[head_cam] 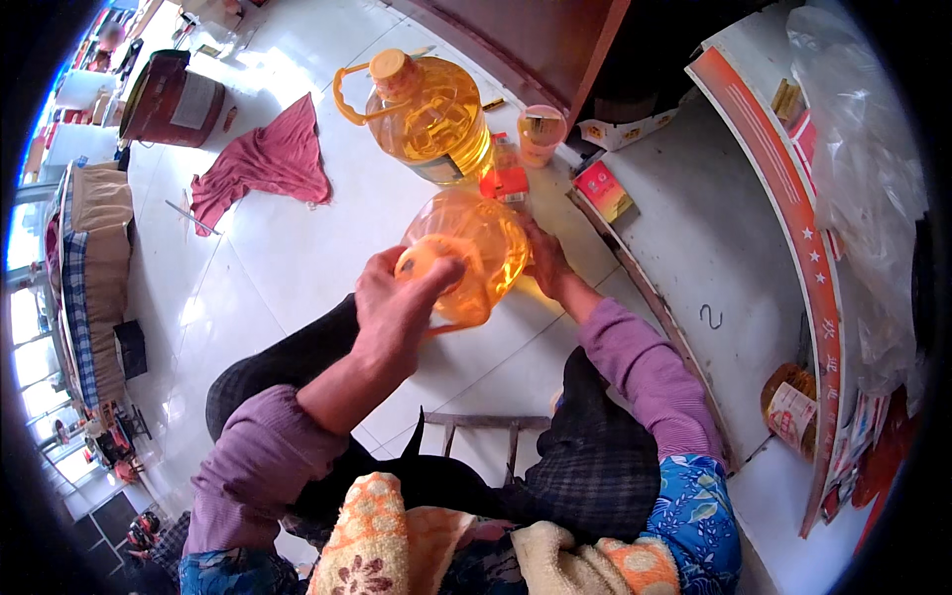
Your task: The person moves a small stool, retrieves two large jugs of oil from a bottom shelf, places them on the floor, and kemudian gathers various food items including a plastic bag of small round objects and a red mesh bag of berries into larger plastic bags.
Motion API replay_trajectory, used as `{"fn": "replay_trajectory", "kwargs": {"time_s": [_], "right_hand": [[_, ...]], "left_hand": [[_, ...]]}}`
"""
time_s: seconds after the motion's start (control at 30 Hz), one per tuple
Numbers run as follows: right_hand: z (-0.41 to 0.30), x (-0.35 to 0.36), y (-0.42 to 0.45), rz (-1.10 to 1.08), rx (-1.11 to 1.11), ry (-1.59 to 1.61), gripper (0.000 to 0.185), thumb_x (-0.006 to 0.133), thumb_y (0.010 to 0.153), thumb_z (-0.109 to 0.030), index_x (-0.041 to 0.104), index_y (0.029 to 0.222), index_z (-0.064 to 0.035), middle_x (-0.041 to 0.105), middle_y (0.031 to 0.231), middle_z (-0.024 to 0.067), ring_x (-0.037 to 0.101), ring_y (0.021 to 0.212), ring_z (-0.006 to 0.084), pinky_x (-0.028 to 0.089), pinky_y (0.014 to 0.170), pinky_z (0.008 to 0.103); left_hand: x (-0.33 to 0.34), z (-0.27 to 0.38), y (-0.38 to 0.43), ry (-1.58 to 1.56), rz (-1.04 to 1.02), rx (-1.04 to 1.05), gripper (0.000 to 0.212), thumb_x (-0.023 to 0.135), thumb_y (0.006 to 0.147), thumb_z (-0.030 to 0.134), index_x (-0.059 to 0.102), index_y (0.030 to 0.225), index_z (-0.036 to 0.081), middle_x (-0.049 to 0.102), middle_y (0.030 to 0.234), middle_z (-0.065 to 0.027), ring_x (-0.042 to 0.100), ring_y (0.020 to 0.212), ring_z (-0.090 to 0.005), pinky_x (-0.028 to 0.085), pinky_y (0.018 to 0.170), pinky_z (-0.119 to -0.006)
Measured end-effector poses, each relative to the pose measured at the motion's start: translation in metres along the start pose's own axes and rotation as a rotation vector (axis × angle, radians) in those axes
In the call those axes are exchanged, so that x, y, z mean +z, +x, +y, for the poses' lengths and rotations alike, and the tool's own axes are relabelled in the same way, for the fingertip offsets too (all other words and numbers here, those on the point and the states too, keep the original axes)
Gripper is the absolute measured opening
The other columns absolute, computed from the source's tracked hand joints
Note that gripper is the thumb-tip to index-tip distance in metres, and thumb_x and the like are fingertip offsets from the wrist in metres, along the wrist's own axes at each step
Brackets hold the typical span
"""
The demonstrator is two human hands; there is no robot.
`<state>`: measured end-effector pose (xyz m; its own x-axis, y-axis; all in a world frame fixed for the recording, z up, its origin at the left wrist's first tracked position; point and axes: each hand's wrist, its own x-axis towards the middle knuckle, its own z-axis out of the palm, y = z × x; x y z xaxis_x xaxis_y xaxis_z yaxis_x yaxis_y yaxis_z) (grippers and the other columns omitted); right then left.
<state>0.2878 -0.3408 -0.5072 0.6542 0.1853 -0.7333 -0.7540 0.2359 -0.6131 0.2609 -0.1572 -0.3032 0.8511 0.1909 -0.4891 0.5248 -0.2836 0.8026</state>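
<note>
Between my knees stands a clear plastic jug of yellow oil point(506, 253) with an orange cap point(424, 260) and an orange handle. My left hand point(398, 305) grips the cap, its thumb lying across the top. My right hand point(547, 253) is around the jug's far right side, its fingertips partly hidden behind the plastic. Just beyond is a second, larger jug of yellow oil point(428, 111), upright on the tiles with its cap on. A small red box point(504, 183) sits close to both jugs.
A pink cloth point(271, 160) and a dark red bucket point(175, 104) are on the floor at left. A plastic cup point(541, 135) stands beyond the jugs. At right are a red-and-yellow carton point(604, 190), an S-hook point(711, 317), a labelled jar point(792, 413) and a plastic bag point(855, 149).
</note>
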Motion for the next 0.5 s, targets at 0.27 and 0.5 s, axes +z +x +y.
{"fn": "replay_trajectory", "kwargs": {"time_s": [0.27,0.5], "right_hand": [[-0.034,-0.01,-0.08,-0.19,-0.1,0.039,0.06,0.042,0.089,-0.051,0.033,0.136,-0.0148,0.042,0.132,0.0042,0.045,0.117,0.0211,0.045,0.087,0.042],[-0.009,0.003,-0.108,-0.315,-0.065,-0.048,0.102,0.068,0.073,-0.007,-0.003,0.143,-0.0288,0.01,0.148,0.0059,0.036,0.124,0.0226,0.055,0.066,0.0338]], "left_hand": [[0.026,0.008,0.009,-0.089,-0.002,-0.02,0.054,0.06,0.081,0.044,0.056,0.109,-0.002,0.061,0.082,-0.0106,0.059,0.067,-0.0149,0.05,0.06,-0.027],[0.018,-0.084,0.028,-0.136,0.156,-0.583,0.071,0.042,0.076,0.072,0.046,0.108,0.008,0.051,0.091,-0.0115,0.051,0.084,-0.0218,0.041,0.069,-0.046]]}}
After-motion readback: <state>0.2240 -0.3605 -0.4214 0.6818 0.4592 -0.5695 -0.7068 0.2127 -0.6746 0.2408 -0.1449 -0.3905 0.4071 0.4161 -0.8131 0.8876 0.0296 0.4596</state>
